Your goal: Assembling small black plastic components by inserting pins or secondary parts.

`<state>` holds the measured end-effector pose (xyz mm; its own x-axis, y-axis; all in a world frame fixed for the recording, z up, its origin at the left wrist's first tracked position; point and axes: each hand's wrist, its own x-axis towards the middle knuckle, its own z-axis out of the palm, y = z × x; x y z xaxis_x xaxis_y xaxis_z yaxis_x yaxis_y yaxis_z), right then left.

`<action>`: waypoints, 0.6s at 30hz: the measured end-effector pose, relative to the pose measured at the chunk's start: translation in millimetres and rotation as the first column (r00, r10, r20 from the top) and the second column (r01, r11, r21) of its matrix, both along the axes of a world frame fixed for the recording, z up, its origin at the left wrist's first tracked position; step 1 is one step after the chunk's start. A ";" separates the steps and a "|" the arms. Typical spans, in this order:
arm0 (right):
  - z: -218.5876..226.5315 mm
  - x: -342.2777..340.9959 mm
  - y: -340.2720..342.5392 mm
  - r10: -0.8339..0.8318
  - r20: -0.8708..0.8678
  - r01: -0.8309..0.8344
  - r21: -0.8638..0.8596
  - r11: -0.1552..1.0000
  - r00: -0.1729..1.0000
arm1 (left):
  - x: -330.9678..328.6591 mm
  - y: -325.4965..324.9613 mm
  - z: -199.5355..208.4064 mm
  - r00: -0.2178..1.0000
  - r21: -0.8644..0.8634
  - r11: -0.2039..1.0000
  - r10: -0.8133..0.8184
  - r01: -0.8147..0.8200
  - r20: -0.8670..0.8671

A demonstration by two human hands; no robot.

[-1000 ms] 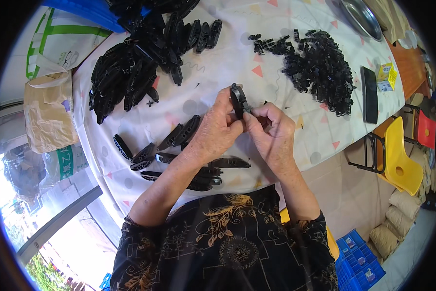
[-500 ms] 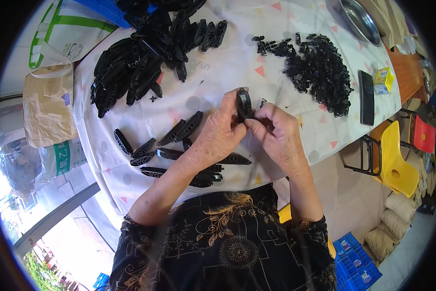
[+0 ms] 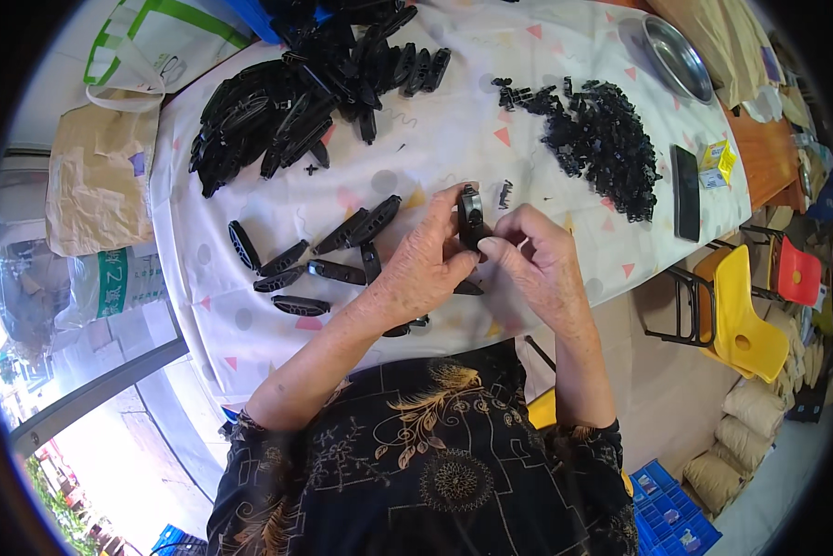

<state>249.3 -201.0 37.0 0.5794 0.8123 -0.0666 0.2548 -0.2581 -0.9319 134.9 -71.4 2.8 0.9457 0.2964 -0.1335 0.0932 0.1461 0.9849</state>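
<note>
Over the middle of the table my left hand [image 3: 424, 255] is closed around a black elongated plastic part [image 3: 470, 215], which stands upright between thumb and fingers. My right hand [image 3: 539, 261] has its thumb and forefinger pressed together at the lower end of that same part; whether a small piece sits between them is hidden. Just beyond the right fingers lies a small black clip strip [image 3: 504, 195]. Left of my hands, several similar long black parts [image 3: 339, 271] lie scattered on the patterned cloth [image 3: 250, 357]. A few more are partly covered by my left forearm.
A large heap of long black parts [image 3: 277, 111] fills the far left, and a pile of small black pieces [image 3: 606, 139] lies at the right. Further right are a dark phone [image 3: 685, 193], a small yellow box [image 3: 717, 165] and a metal bowl [image 3: 678, 57]. Yellow chair [image 3: 745, 315] beside the table.
The view has shifted slightly, so the table items sit a little differently. Both hands keep their grip on the black part, and the clip strip beyond them shows more fully.
</note>
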 end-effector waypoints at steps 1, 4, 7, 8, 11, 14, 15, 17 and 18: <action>-1.0 -0.8 -0.5 -0.026 0.055 0.023 0.063 0.998 0.998 | -2.1 -0.2 2.0 1.000 0.001 1.000 0.002 -0.002 0.003; 3.8 -6.6 1.1 -0.013 -0.130 0.029 0.126 0.992 0.991 | -9.0 -2.6 8.7 0.998 -0.030 0.998 -0.054 0.053 -0.031; -1.1 -11.4 -2.5 0.072 -0.455 -0.023 0.113 0.993 0.887 | -18.8 -11.2 11.2 0.997 0.034 0.997 -0.076 0.075 0.032; -6.7 -12.6 -5.5 0.107 -0.544 -0.062 0.102 0.993 0.832 | -21.8 -13.9 13.9 0.997 0.039 0.997 -0.071 0.069 0.031; -20.6 -21.2 -16.1 0.164 -0.621 -0.044 0.204 0.978 0.767 | -28.1 -22.5 22.2 0.994 0.124 0.989 -0.064 0.074 -0.086; -22.7 -28.1 -21.8 0.181 -0.644 -0.027 0.242 0.970 0.743 | -32.5 -30.3 22.1 0.999 0.243 0.969 -0.029 0.037 -0.037; -26.3 -30.1 -23.1 0.172 -0.616 -0.023 0.242 0.970 0.768 | -33.5 -29.6 23.0 0.999 0.246 0.969 -0.028 0.036 -0.038; -25.7 -35.3 -22.4 0.135 -0.577 -0.005 0.221 0.975 0.806 | -35.5 -29.1 24.1 0.995 0.242 0.967 -0.061 0.078 -0.076; -26.5 -36.6 -20.9 0.136 -0.578 -0.006 0.222 0.975 0.805 | -36.2 -28.2 21.7 0.995 0.243 0.967 -0.061 0.078 -0.077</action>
